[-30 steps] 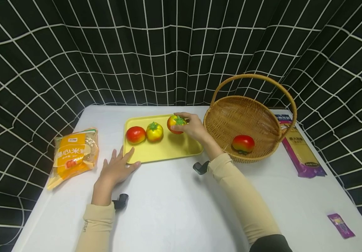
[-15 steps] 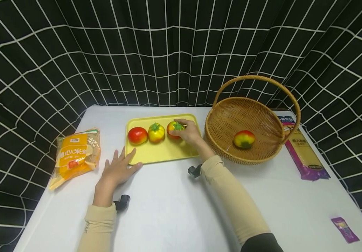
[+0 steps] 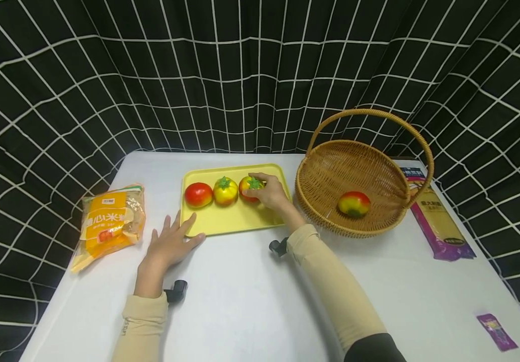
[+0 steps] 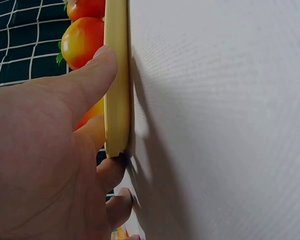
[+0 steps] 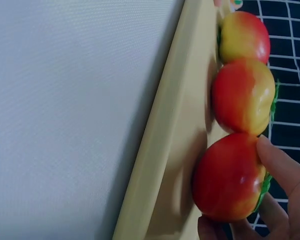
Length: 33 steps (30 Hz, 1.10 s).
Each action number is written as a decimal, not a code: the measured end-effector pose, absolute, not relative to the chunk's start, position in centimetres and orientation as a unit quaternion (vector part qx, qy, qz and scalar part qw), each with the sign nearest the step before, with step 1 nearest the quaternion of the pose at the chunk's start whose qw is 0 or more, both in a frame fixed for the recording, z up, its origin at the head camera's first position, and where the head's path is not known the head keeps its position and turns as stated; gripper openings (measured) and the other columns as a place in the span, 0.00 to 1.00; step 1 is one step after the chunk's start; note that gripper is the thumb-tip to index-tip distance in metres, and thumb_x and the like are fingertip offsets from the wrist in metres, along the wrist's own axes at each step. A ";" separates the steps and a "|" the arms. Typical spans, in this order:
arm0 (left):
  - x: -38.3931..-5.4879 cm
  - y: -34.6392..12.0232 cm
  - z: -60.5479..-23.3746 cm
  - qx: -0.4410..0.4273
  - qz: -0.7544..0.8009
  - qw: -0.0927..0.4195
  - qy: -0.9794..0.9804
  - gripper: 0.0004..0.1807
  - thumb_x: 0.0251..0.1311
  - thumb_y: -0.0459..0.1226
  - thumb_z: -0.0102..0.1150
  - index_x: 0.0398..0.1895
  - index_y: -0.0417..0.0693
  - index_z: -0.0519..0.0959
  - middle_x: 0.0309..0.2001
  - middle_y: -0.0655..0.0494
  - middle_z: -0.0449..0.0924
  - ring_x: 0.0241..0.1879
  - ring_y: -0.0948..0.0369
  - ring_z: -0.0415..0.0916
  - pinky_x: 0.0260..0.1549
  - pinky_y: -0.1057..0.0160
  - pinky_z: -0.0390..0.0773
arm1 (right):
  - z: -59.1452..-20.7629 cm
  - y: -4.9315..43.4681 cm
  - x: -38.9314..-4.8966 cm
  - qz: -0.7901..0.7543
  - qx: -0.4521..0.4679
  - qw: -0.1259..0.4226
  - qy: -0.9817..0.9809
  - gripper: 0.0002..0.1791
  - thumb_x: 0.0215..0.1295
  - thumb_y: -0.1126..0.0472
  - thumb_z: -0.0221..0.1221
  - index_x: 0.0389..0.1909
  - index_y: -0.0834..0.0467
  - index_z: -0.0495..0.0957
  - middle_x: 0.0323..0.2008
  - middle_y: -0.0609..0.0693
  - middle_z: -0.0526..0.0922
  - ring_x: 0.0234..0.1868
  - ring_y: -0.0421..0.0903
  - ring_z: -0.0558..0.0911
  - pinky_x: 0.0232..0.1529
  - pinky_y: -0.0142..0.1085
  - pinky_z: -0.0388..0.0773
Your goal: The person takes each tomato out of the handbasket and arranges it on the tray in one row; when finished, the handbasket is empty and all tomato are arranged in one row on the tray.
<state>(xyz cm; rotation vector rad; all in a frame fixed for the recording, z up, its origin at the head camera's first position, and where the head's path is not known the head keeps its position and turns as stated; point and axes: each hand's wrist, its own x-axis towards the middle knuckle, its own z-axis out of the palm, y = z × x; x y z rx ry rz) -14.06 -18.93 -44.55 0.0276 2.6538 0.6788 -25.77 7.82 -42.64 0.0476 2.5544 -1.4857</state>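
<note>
My right hand (image 3: 272, 193) grips a red-and-yellow toy tomato (image 5: 230, 177) with a green leafy top, thumb on one side and fingers on the other. It sits in the yellow tray (image 3: 242, 221), right beside a yellower toy tomato (image 3: 226, 192). To the left of that lies a smooth red fruit (image 3: 198, 194). At the tray's front left corner rests my left hand (image 3: 168, 247), fingers spread. The left wrist view shows its thumb lying against the tray's rim (image 4: 117, 95), with other fingers around the corner.
A wicker basket (image 3: 319, 176) with a tall handle stands right of the tray, holding one red-and-yellow fruit (image 3: 354, 204). Beyond it lies a purple-and-yellow packet (image 3: 441, 216). An orange bag (image 3: 108, 218) is at left, and a small purple sachet (image 3: 497, 332) at front right.
My right hand has brought the toy tomato left and down, closer to the middle one. The fruit in the basket has rolled, showing more yellow. My left hand stays at the tray corner.
</note>
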 end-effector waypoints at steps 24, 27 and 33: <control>-14.1 -18.9 -44.5 0.006 0.239 0.205 0.949 0.45 0.77 0.63 0.46 0.88 0.54 0.49 0.87 0.37 0.30 0.84 0.33 0.22 0.77 0.25 0.25 | -42.3 7.5 -25.5 -0.485 0.001 0.091 0.870 0.34 0.62 0.62 0.76 0.70 0.53 0.79 0.72 0.60 0.77 0.69 0.58 0.78 0.75 0.48 0.75; -14.1 -18.9 -44.5 0.007 0.238 0.205 0.949 0.45 0.77 0.64 0.46 0.88 0.54 0.49 0.87 0.37 0.29 0.84 0.33 0.23 0.77 0.25 0.25 | -42.3 7.5 -25.4 -0.486 -0.001 0.094 0.869 0.35 0.62 0.62 0.76 0.70 0.53 0.79 0.72 0.60 0.76 0.69 0.59 0.78 0.75 0.48 0.75; -14.1 -19.0 -44.5 0.006 0.243 0.206 0.948 0.45 0.77 0.64 0.46 0.87 0.54 0.50 0.86 0.37 0.30 0.84 0.33 0.23 0.77 0.25 0.24 | -42.2 7.6 -25.5 -0.486 -0.008 0.093 0.869 0.38 0.60 0.62 0.76 0.72 0.54 0.77 0.73 0.59 0.76 0.71 0.58 0.76 0.78 0.48 0.71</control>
